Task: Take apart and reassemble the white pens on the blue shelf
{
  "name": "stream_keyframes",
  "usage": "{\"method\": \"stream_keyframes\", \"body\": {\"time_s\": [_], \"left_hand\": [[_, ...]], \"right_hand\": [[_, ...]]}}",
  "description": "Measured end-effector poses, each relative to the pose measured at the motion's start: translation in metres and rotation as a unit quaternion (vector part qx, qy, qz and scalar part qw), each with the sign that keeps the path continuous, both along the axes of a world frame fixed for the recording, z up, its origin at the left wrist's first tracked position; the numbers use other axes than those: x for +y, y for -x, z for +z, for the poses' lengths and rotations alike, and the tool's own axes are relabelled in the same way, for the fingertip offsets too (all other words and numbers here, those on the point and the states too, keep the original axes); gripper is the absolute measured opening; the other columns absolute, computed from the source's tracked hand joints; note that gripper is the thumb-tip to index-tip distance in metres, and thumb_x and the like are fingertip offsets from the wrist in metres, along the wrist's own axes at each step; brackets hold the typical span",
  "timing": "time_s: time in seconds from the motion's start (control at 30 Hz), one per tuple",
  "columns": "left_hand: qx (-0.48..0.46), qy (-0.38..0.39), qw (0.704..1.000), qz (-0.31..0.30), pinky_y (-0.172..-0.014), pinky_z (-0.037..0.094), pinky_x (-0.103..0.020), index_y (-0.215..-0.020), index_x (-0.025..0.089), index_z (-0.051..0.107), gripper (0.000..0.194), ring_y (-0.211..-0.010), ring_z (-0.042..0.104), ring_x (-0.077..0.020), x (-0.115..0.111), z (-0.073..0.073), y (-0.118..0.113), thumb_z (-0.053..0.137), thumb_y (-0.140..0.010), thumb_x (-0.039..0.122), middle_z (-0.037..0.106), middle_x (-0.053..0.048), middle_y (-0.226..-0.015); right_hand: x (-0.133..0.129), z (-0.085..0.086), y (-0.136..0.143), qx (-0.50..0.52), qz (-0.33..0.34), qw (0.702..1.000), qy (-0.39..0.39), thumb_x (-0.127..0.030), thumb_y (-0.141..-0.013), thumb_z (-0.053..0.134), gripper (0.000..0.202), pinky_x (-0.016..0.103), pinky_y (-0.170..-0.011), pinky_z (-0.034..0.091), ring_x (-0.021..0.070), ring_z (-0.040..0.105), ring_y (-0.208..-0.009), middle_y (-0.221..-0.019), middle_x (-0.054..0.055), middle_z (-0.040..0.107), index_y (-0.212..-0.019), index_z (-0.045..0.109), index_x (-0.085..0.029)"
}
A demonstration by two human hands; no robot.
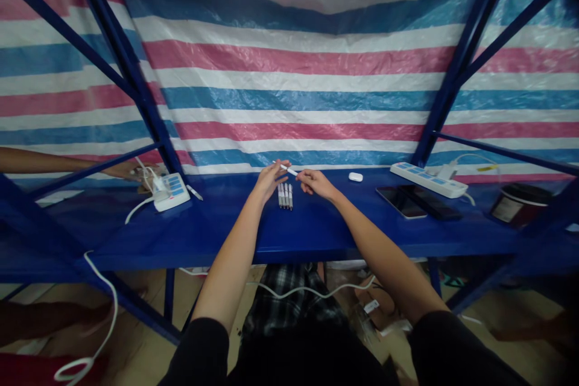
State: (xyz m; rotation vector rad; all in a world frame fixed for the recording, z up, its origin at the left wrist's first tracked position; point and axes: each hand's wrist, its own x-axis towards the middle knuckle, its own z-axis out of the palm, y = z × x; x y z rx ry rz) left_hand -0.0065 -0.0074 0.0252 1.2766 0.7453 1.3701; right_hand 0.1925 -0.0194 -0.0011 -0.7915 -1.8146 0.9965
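Observation:
A slim white pen [289, 169] is held slantwise above the blue shelf [312, 232], between my two hands. My right hand [315, 183] pinches its near right end with the fingertips curled in. My left hand [270, 179] has its thumb and fingers at the other end; some of its fingers stretch out past the pen. Just below the hands, several grey and white pens [285, 196] lie side by side in a neat row, pointing toward me.
At left, a power strip [172, 192] with plugs has another person's hand [142, 175] by it and a loose pen [195, 192] beside it. Rightward are a white earbud case [356, 177], a second power strip [427, 180], phones [401, 201] and a dark tub [520, 204]. Blue posts flank the shelf.

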Motion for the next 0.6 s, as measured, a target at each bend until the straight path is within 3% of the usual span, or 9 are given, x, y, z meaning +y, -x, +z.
{"method": "stream_keyframes", "body": {"time_s": [0.07, 0.1, 0.2, 0.27, 0.37, 0.5, 0.6], "left_hand": [[-0.093, 0.032, 0.995, -0.029, -0.08, 0.054, -0.031, -0.089, 0.019, 0.062, 0.037, -0.084, 0.067, -0.017, 0.001, 0.003, 0.004, 0.061, -0.094, 0.055, 0.067, -0.005, -0.08], [-0.13, 0.036, 0.991, -0.008, -0.072, 0.053, -0.028, -0.08, 0.02, 0.056, 0.04, -0.069, 0.062, -0.0136, 0.001, 0.005, 0.008, 0.056, -0.096, 0.056, 0.057, -0.001, -0.066], [-0.138, 0.057, 0.988, 0.049, -0.044, 0.036, -0.023, -0.064, 0.022, 0.039, 0.054, -0.042, 0.031, -0.0094, 0.001, 0.006, 0.026, 0.036, -0.101, 0.062, 0.029, 0.005, -0.051], [-0.119, 0.07, 0.987, 0.078, -0.038, 0.026, -0.025, -0.059, 0.024, 0.03, 0.055, -0.04, 0.019, -0.01, 0.001, 0.005, 0.036, 0.027, -0.102, 0.058, 0.019, 0.006, -0.05], [-0.116, 0.087, 0.985, 0.089, -0.038, 0.022, -0.027, -0.057, 0.026, 0.023, 0.049, -0.04, 0.014, -0.0113, 0.001, 0.001, 0.045, 0.022, -0.101, 0.048, 0.014, 0.005, -0.05], [-0.155, 0.137, 0.977, 0.056, -0.038, 0.02, -0.026, -0.058, 0.025, 0.024, 0.045, -0.04, 0.015, -0.011, 0.001, 0.0, 0.044, 0.022, -0.099, 0.043, 0.014, 0.005, -0.05], [-0.153, 0.184, 0.97, 0.03, -0.038, 0.018, -0.024, -0.06, 0.024, 0.032, 0.049, -0.038, 0.018, -0.0097, 0.003, 0.003, 0.041, 0.026, -0.099, 0.053, 0.018, 0.006, -0.048]], "right_hand": [[-0.002, 0.002, 0.004, 0.001, 0.018, 1.0, 0.021, -0.067, -0.09, 0.056, 0.053, 0.022, -0.044, 0.037, 0.0102, 0.049, -0.043, -0.063, 0.0, 0.064, -0.101, 0.06, -0.016], [-0.004, 0.003, 0.005, 0.002, 0.018, 0.999, 0.032, -0.069, -0.09, 0.054, 0.055, 0.022, -0.044, 0.038, 0.0105, 0.05, -0.044, -0.064, 0.001, 0.065, -0.103, 0.06, -0.016], [-0.007, 0.007, 0.004, 0.004, 0.0, 0.998, 0.058, -0.07, -0.093, 0.049, 0.057, 0.022, -0.044, 0.041, 0.0107, 0.052, -0.045, -0.066, 0.002, 0.065, -0.106, 0.061, -0.016], [-0.007, 0.009, 0.003, -0.001, -0.012, 0.998, 0.068, -0.07, -0.095, 0.047, 0.056, 0.022, -0.044, 0.042, 0.0106, 0.051, -0.045, -0.066, 0.002, 0.065, -0.105, 0.061, -0.016], [-0.008, 0.009, 0.002, -0.007, -0.013, 0.997, 0.071, -0.068, -0.096, 0.047, 0.054, 0.022, -0.044, 0.042, 0.0102, 0.05, -0.044, -0.065, 0.002, 0.065, -0.105, 0.062, -0.016], [-0.007, 0.007, 0.002, -0.011, -0.007, 0.998, 0.066, -0.066, -0.096, 0.048, 0.054, 0.023, -0.044, 0.041, 0.0104, 0.051, -0.044, -0.065, 0.002, 0.065, -0.106, 0.062, -0.016], [-0.005, 0.005, 0.001, -0.009, -0.007, 0.998, 0.063, -0.067, -0.095, 0.048, 0.055, 0.023, -0.044, 0.041, 0.0107, 0.051, -0.043, -0.064, 0.002, 0.065, -0.106, 0.062, -0.016]]}}
